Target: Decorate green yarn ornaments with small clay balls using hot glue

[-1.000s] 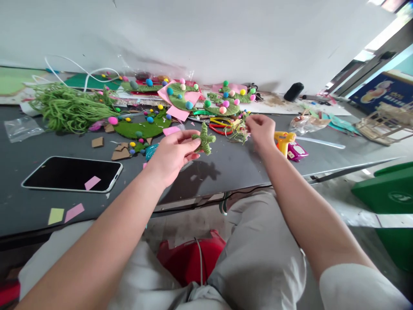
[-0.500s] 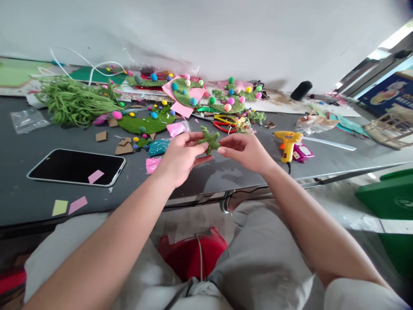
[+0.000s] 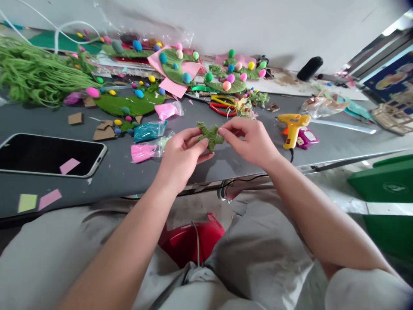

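Observation:
Over the table's front part, my left hand (image 3: 179, 158) grips a small green yarn-wrapped star (image 3: 210, 136) between thumb and fingers. My right hand (image 3: 251, 141) pinches at the star's upper right point; whether a loose yarn end lies in that pinch is too small to tell. Left of my hands lie small plastic packets, one teal (image 3: 149, 131) and one pink (image 3: 143, 153). Red-and-yellow handled pliers or scissors (image 3: 222, 106) rest behind the star.
A yellow glue gun (image 3: 293, 128) stands at the right with its cord over the table edge. A phone (image 3: 48, 154) lies at the left. Green yarn (image 3: 38, 73) is heaped at the back left, beside felt pieces with colored pompoms (image 3: 129, 103). A green bin (image 3: 387, 185) stands right.
The view has shifted right, so table objects appear farther left. The star has turned to face me more flatly, and my right fingers have moved from its side to its upper right point.

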A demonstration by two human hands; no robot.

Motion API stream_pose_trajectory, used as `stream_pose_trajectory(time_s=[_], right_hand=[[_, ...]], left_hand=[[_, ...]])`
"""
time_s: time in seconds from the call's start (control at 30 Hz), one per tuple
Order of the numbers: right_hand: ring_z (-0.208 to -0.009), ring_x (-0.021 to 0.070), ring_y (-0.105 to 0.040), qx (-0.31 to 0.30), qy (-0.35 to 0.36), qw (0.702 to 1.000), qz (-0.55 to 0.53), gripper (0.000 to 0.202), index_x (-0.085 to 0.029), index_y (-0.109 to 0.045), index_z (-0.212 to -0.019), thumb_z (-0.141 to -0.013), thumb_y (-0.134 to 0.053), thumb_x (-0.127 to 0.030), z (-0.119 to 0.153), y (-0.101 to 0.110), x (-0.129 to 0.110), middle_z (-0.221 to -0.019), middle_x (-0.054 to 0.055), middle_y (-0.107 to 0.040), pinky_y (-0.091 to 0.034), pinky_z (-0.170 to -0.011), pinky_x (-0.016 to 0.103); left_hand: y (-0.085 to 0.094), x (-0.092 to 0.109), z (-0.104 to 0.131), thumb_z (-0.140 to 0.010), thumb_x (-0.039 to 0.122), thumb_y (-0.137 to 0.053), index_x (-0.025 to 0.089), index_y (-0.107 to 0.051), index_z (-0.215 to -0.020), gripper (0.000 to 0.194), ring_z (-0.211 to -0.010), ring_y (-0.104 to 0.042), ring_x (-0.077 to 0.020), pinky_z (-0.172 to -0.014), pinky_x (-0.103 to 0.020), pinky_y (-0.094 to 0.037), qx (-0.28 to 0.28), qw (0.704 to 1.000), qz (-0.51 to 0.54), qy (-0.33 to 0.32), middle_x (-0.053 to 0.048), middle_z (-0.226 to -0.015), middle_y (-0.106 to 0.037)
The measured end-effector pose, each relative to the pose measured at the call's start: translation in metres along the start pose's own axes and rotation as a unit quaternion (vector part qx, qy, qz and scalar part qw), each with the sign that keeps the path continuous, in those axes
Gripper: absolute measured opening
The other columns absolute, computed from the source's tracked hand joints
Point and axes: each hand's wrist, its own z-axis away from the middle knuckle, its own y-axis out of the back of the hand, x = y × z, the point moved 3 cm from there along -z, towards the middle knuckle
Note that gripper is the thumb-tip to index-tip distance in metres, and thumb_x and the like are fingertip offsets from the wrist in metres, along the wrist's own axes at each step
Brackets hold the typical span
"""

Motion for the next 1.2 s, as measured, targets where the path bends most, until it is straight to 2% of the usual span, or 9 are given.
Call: stream_pose_trajectory(time_s=[0.1, 0.3, 0.43, 0.63, 0.77, 0.9, 1.2], right_hand=[[-0.071, 0.0168, -0.057, 0.038, 0.013, 0.998, 0.044, 0.02, -0.02, -0.07, -0.083, -0.098, -0.064, -0.031, 0.001, 0.004, 0.0, -0.077, 0.003, -0.067, -0.046, -0.068, 0.032], [-0.07, 0.0152, -0.057, -0.014, -0.009, 1.0, -0.014, 0.023, -0.019, -0.069, -0.086, -0.1, -0.064, -0.037, 0.004, 0.001, 0.007, -0.078, 0.002, -0.067, -0.046, -0.066, 0.029], [-0.063, 0.0134, -0.052, -0.011, -0.029, 0.999, -0.031, 0.027, -0.019, -0.065, -0.086, -0.102, -0.062, -0.04, 0.005, 0.006, 0.013, -0.072, 0.0, -0.061, -0.043, -0.06, 0.029], [-0.062, 0.0128, -0.048, 0.011, -0.033, 0.999, -0.007, 0.022, -0.02, -0.061, -0.084, -0.102, -0.061, -0.033, 0.005, 0.012, 0.018, -0.069, -0.002, -0.056, -0.039, -0.06, 0.03], [-0.062, 0.0129, -0.047, 0.03, -0.028, 0.999, -0.007, 0.022, -0.021, -0.061, -0.085, -0.103, -0.06, -0.033, 0.006, 0.014, 0.019, -0.069, -0.002, -0.055, -0.038, -0.06, 0.03], [-0.064, 0.0134, -0.05, 0.054, -0.001, 0.998, -0.029, 0.022, -0.022, -0.059, -0.086, -0.104, -0.059, -0.034, 0.007, 0.016, 0.014, -0.072, -0.001, -0.056, -0.04, -0.061, 0.031], [-0.06, 0.0133, -0.052, 0.118, 0.003, 0.992, -0.034, 0.034, -0.024, -0.059, -0.082, -0.104, -0.06, -0.05, 0.004, 0.025, 0.018, -0.066, -0.002, -0.056, -0.041, -0.061, 0.032]], left_hand=[[-0.002, -0.005, -0.002, -0.085, 0.017, -0.077, 0.02, -0.075, -0.105, 0.02, -0.1, -0.076, -0.0218, -0.089, -0.039, -0.066, -0.002, 1.0, -0.007, -0.003, -0.004, -0.107, -0.079], [0.0, -0.013, -0.003, -0.083, 0.019, -0.081, 0.018, -0.077, -0.1, 0.018, -0.094, -0.076, -0.0219, -0.083, -0.038, -0.068, 0.012, 1.0, 0.01, -0.017, -0.006, -0.101, -0.079], [-0.002, -0.014, -0.004, -0.079, 0.021, -0.084, 0.016, -0.078, -0.097, 0.02, -0.088, -0.075, -0.0213, -0.077, -0.036, -0.069, 0.027, 0.999, 0.013, -0.033, -0.007, -0.099, -0.078], [-0.006, -0.016, -0.003, -0.079, 0.019, -0.084, 0.016, -0.078, -0.095, 0.018, -0.086, -0.075, -0.0198, -0.074, -0.034, -0.07, 0.023, 0.999, 0.023, -0.021, -0.007, -0.096, -0.078], [-0.007, -0.015, -0.002, -0.078, 0.011, -0.082, 0.014, -0.075, -0.093, 0.017, -0.078, -0.076, -0.0192, -0.073, -0.038, -0.071, 0.05, 0.996, 0.071, 0.027, -0.005, -0.084, -0.077], [-0.007, -0.014, -0.002, -0.08, 0.006, -0.078, 0.013, -0.074, -0.093, 0.015, -0.074, -0.076, -0.0184, -0.072, -0.038, -0.071, 0.068, 0.989, 0.112, 0.067, -0.007, -0.084, -0.078], [-0.003, -0.014, -0.004, -0.079, 0.008, -0.079, 0.012, -0.075, -0.091, 0.013, -0.076, -0.075, -0.0182, -0.07, -0.035, -0.071, 0.081, 0.989, 0.118, 0.047, -0.007, -0.086, -0.078]])
